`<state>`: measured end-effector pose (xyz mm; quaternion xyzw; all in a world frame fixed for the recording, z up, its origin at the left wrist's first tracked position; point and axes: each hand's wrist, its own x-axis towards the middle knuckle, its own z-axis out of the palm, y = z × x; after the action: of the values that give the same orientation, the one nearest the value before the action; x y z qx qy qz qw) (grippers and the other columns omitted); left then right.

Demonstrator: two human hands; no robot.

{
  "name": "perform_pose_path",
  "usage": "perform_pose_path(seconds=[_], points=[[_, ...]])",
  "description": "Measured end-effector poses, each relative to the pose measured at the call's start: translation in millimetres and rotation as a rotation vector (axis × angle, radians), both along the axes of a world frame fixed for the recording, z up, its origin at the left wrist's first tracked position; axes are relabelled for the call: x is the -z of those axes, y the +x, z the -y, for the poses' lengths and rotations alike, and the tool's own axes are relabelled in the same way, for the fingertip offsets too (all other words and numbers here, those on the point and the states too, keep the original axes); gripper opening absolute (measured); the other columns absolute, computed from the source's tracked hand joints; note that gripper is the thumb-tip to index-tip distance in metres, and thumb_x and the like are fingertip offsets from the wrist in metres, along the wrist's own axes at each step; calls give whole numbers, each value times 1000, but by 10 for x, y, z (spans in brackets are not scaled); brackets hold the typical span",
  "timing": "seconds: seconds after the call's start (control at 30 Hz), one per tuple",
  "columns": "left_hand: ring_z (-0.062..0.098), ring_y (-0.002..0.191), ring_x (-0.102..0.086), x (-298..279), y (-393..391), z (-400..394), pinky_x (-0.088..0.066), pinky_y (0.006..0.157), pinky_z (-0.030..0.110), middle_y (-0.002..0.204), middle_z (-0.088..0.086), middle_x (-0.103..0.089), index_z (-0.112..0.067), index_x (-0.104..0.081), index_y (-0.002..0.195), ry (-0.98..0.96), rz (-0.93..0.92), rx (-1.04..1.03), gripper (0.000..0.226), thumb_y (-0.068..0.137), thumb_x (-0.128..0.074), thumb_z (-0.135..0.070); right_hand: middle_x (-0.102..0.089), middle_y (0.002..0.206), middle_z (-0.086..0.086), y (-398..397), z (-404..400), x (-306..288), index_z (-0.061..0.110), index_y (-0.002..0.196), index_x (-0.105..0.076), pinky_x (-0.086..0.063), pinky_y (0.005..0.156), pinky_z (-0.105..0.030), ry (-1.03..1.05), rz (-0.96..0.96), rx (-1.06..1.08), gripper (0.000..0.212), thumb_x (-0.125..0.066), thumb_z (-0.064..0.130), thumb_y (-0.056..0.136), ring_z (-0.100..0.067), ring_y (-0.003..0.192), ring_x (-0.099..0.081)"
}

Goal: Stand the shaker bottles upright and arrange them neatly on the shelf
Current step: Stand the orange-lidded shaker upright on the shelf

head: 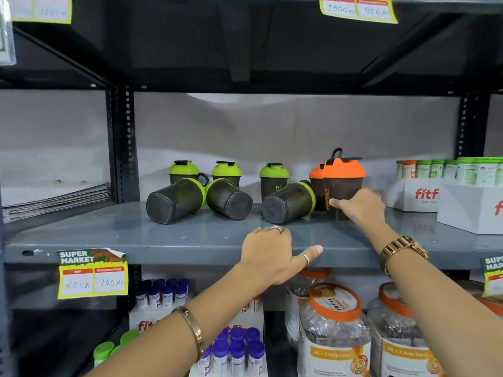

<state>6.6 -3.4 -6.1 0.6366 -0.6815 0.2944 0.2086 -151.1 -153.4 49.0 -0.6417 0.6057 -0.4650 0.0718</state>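
Observation:
On the grey shelf three dark shakers with green lids lie on their sides: a left one, a middle one and a right one. Three green-lidded shakers stand upright behind them. Two orange-lidded shakers stand at the right; my right hand grips the front one near its base. The second orange shaker is partly hidden behind it. My left hand rests on the shelf's front edge, fingers over the lip, holding nothing.
White boxes with green-capped bottles stand at the right end of the shelf. A stack of papers lies in the bay to the left. Jars and small purple-capped bottles fill the shelf below. Price tags hang from the shelf edges.

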Motion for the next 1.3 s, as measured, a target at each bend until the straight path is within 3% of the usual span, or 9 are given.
perform_pose_path(seconds=[0.13,0.23,0.33,0.4,0.53,0.63,0.9,1.2,1.3], points=[[28,97,-57,0,2,0,-44,76,36,107,10,-65,-9,-58,100,2,-3,8,75,82,-22,-72,-62,107,-24,-31,46,29,-6,104,-55,-40,71,-33,115,30,-91,57,-73,38,73,-39,102,-57],[27,96,-58,6,3,1,-44,75,35,105,10,-65,-9,-58,98,-5,-6,15,74,82,-23,-72,-61,113,-24,-30,43,18,-5,111,-51,-42,74,-35,156,51,-111,60,-74,37,73,-39,105,-56],[27,96,-58,11,6,5,-45,75,36,106,10,-65,-9,-59,101,-11,0,12,77,82,-21,-73,-37,143,-25,-18,31,25,-1,142,-13,-37,101,-45,187,195,-155,109,-78,41,67,-40,131,-37],[27,95,-58,14,9,8,-45,73,36,104,9,-65,-9,-59,99,-19,0,14,76,81,-21,-73,-18,153,-24,-14,5,-5,7,147,9,-28,109,-51,57,248,-155,127,-76,53,63,-39,140,-23],[27,94,-58,19,10,18,-43,71,36,102,9,-65,-9,-59,96,-26,4,17,75,81,-21,-73,-36,141,-24,24,-45,-196,1,140,-23,-38,100,-50,-300,120,29,103,-67,59,67,-42,129,-38],[27,93,-58,24,8,20,-40,66,34,99,9,-65,-9,-58,91,-41,6,20,74,82,-23,-73,-46,128,-26,115,-78,-382,-3,122,-42,-42,91,-48,-409,-64,183,87,-59,64,70,-44,115,-45],[26,86,-59,42,16,27,-36,61,32,92,7,-65,-12,-57,83,-77,-4,43,74,79,-20,-76,-49,126,-24,254,7,-461,2,122,-43,-44,86,-43,-319,-344,218,79,-57,63,75,-40,115,-43],[25,86,-59,46,18,33,-36,60,32,91,7,-65,-13,-57,83,-91,7,55,74,79,-20,-76,-49,126,-26,90,65,-558,1,121,-44,-40,93,-44,-212,-291,9,73,-64,52,74,-42,119,-40],[25,85,-59,43,18,21,-34,59,31,88,6,-65,-13,-55,80,-93,3,64,71,79,-22,-76,-53,119,-24,-23,102,-609,1,111,-49,-40,86,-40,-169,-242,-123,61,-68,45,74,-39,113,-45]])
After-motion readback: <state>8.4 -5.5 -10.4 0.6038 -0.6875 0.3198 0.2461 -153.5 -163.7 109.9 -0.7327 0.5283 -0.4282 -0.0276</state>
